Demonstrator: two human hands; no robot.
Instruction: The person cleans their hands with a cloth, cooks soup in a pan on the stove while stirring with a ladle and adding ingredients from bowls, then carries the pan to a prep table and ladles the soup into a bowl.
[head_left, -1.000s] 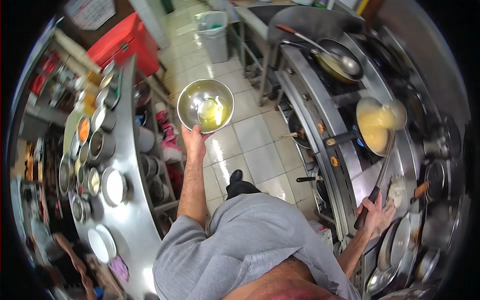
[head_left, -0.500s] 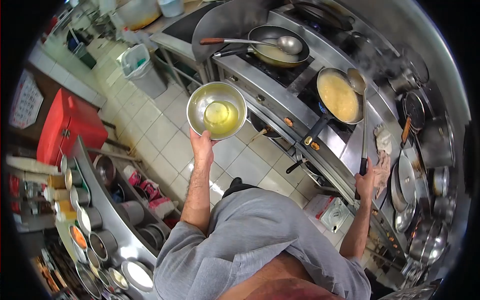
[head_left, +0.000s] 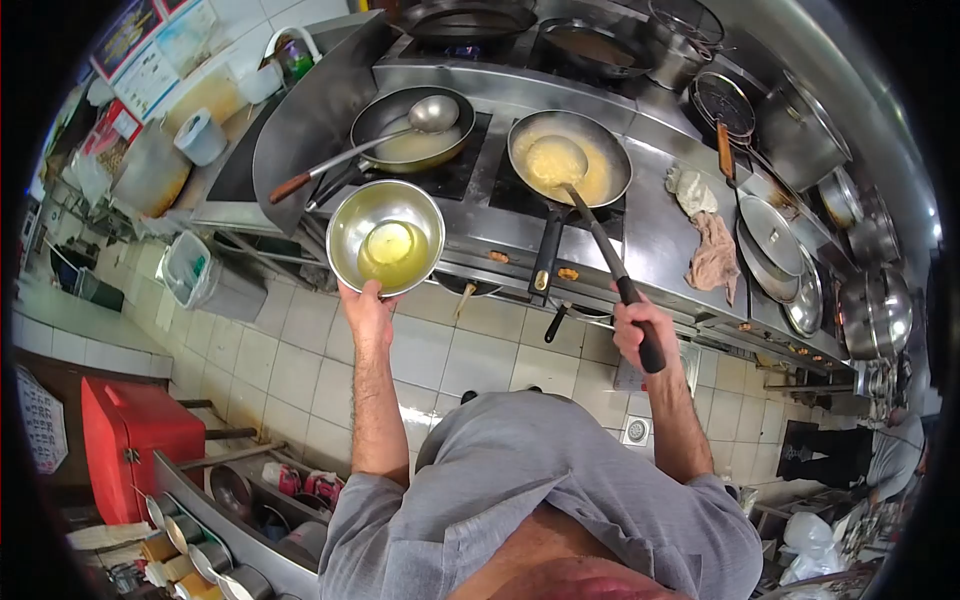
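Note:
My left hand (head_left: 367, 312) holds a steel bowl (head_left: 345, 210) by its near rim, with clear yellowish liquid (head_left: 395, 255) inside. My right hand (head_left: 643, 328) is closed around the black handle of a ladle (head_left: 598, 232). The ladle's cup rests in a frying pan (head_left: 618, 150), filled with the pale yellow mixture (head_left: 595, 178) that covers the pan's base. This pan sits on the stove, its handle pointing toward me. To its left, a second pan (head_left: 362, 122) holds cloudy liquid and a ladle with a wooden grip (head_left: 290, 187).
Crumpled cloths (head_left: 712, 250) lie on the steel counter right of the pans. Lids (head_left: 770, 235) and pots (head_left: 800, 130) stand farther right. Dark pans (head_left: 595, 48) occupy the back burners. A grey bin (head_left: 235, 292) and red box (head_left: 140, 440) are at left. Another person (head_left: 890, 450) is at far right.
The view has turned toward the stove. The right-hand ladle has moved from the pan's right edge into its yellow mixture. The bowl is now nearer the left pan, still in my left hand.

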